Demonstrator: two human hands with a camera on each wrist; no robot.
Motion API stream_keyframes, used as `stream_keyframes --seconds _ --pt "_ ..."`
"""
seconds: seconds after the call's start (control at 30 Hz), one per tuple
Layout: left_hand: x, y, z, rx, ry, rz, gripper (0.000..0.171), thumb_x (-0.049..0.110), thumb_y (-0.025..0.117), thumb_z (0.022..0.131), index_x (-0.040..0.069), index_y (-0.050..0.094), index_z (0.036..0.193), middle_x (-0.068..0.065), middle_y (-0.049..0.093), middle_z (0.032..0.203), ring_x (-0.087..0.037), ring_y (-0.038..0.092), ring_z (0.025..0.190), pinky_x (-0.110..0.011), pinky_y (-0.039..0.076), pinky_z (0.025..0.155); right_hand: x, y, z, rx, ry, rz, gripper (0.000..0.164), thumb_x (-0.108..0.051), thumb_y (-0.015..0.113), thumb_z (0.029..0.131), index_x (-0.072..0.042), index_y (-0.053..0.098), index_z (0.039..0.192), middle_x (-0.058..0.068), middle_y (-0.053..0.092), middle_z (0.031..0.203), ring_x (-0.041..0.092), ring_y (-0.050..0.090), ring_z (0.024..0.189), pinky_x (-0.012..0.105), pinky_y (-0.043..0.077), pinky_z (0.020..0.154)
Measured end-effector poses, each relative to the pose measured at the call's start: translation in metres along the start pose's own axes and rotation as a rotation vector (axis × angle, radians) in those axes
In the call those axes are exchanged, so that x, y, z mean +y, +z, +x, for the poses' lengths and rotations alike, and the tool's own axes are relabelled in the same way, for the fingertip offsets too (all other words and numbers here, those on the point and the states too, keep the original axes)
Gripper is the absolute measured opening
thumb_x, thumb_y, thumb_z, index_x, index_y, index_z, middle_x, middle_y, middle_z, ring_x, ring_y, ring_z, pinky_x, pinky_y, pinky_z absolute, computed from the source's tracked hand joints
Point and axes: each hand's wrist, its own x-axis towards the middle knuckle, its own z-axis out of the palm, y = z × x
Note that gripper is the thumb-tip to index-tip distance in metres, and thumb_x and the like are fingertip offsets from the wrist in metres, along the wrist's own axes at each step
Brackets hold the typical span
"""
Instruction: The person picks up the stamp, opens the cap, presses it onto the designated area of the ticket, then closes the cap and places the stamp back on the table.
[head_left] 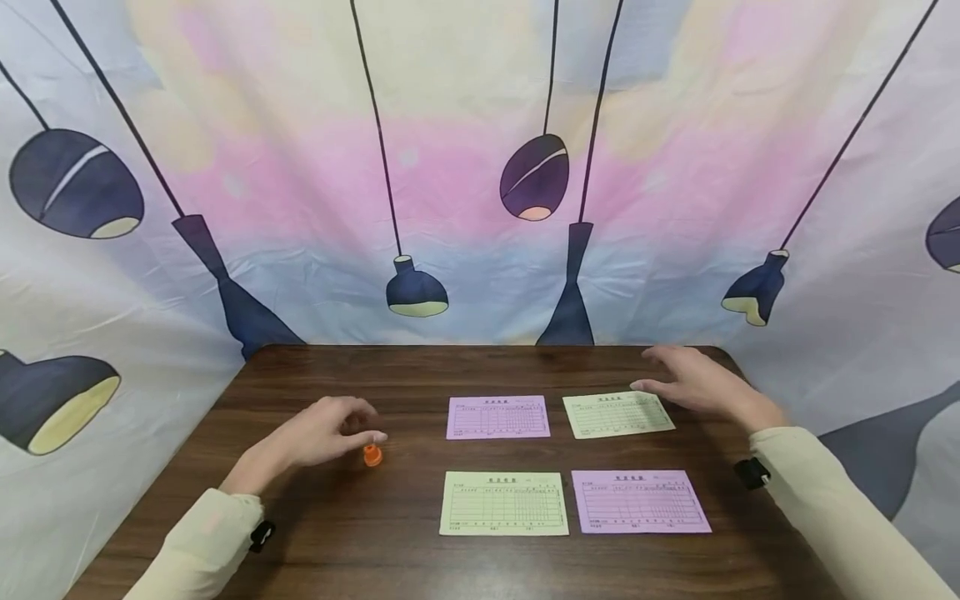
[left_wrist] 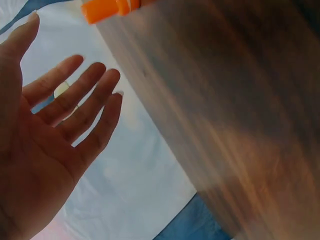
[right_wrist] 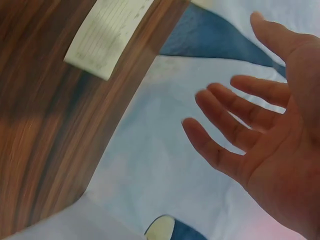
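Left hand (head_left: 318,435) hovering beside small orange flared plastic piece (head_left: 372,456) sitting on brown wood-grain tabletop (head_left: 352,533); right hand (head_left: 703,385) hovering near pale-green rectangular paper form (head_left: 618,415). Both hands' fingers (left_wrist: 75,92) hanging loosely spread, holding nothing.

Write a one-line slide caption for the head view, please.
Two hands at a brown table with two purple slips, two green slips and a small orange piece.

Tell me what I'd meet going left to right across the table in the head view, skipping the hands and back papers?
Left sleeve, orange piece, front green slip, front purple slip, right sleeve.
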Motion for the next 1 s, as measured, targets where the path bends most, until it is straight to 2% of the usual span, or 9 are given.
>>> stream_keyframes --seconds 0.1,0.3,0.53,0.8,1.0 --pt "0.002 0.007 -0.003 -0.021 0.033 -0.019 0.057 0.063 0.062 0.086 0.013 0.068 0.114 0.012 0.065 0.083 -0.002 0.057 0.071 -0.022 0.048 0.064 -0.010 0.003 0.002 -0.010 -0.023 0.048 0.062 -0.049 0.064 0.092 -0.001 0.058 0.131 0.015 0.069 0.115 0.023 0.067 0.097 0.044 0.055 0.081" --pt "0.004 0.017 -0.005 -0.043 0.086 -0.037 0.050 0.058 0.065 0.087 0.013 0.068 0.109 0.011 0.060 0.072 -0.002 0.051 0.060 -0.020 0.044 0.057 -0.029 0.010 0.004 -0.008 -0.065 0.101 0.054 -0.043 0.067 0.092 -0.003 0.061 0.127 0.009 0.072 0.109 0.015 0.068 0.093 0.038 0.056 0.079" --pt "0.004 0.022 -0.002 -0.049 0.105 -0.018 0.036 0.042 0.073 0.086 0.014 0.070 0.107 0.013 0.063 0.079 -0.001 0.051 0.064 -0.019 0.043 0.058 -0.053 0.019 0.003 0.006 -0.105 0.113 0.047 -0.042 0.067 0.092 -0.007 0.064 0.123 0.007 0.072 0.110 0.014 0.068 0.093 0.036 0.056 0.080" --pt "0.002 0.024 0.001 -0.017 0.114 -0.016 0.020 0.028 0.077 0.085 0.014 0.071 0.099 0.010 0.062 0.081 0.002 0.050 0.066 -0.019 0.044 0.058 -0.085 0.033 0.006 0.003 -0.138 0.147 0.048 -0.048 0.065 0.091 -0.013 0.066 0.124 0.002 0.071 0.115 0.011 0.066 0.094 0.030 0.054 0.077" --pt "0.000 0.027 -0.001 -0.013 0.111 -0.032 0.008 0.025 0.076 0.087 0.020 0.070 0.090 0.009 0.060 0.083 0.002 0.049 0.068 -0.019 0.044 0.058 -0.105 0.042 0.011 0.000 -0.226 0.176 0.040 -0.043 0.065 0.093 -0.014 0.067 0.120 -0.002 0.072 0.110 0.009 0.066 0.091 0.028 0.054 0.076"
